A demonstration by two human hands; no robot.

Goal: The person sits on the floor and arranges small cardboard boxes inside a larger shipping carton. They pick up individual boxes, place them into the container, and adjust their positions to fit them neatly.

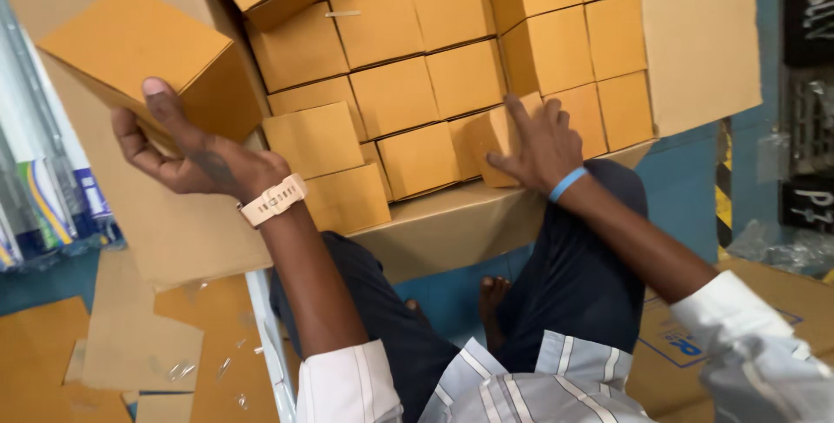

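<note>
Even, warm indoor light, soft shadows, slight motion blur, wide-angle stretch at the edges.

Below you the floor [695, 188] is painted blue; flattened brown cardboard sheets [130, 345] lie on it at your lower left, with small clear scraps [182, 371] scattered over them; at your far left a bundle of long packs in clear wrap [35, 188] stands on end; at your lower right lies a flat carton with blue print [747, 319]; beyond it crumpled clear plastic [782, 249] sits beside a yellow-and-black striped edge [723, 188]; dark panels [808, 84] line the right side.
</note>
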